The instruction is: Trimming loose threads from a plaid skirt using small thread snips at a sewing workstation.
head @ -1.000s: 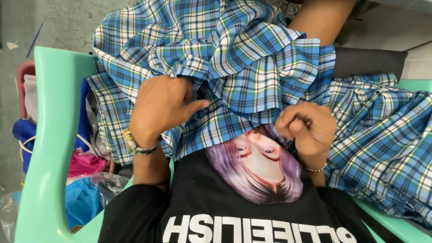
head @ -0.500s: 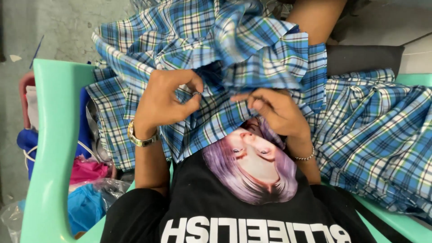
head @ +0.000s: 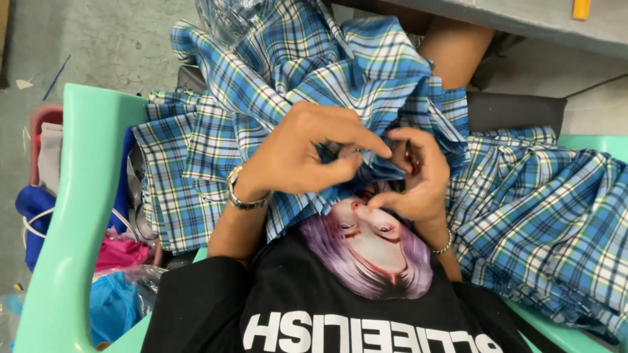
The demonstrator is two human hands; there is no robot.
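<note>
A crinkled clear plastic bag lies at the far edge, half under the plaid cloth. Near the left, more clear plastic wrap sits over blue and pink bundles. No labels, signs or screens show.

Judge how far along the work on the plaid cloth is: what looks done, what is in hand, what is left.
Done: nothing finished can be told; the plaid cloth lies bunched over the lap. In hand: the left hand and right hand pinch one small spot of its edge between fingertips; what they grip there is too small to see. Left: more cloth spreads untouched at the right.
</note>
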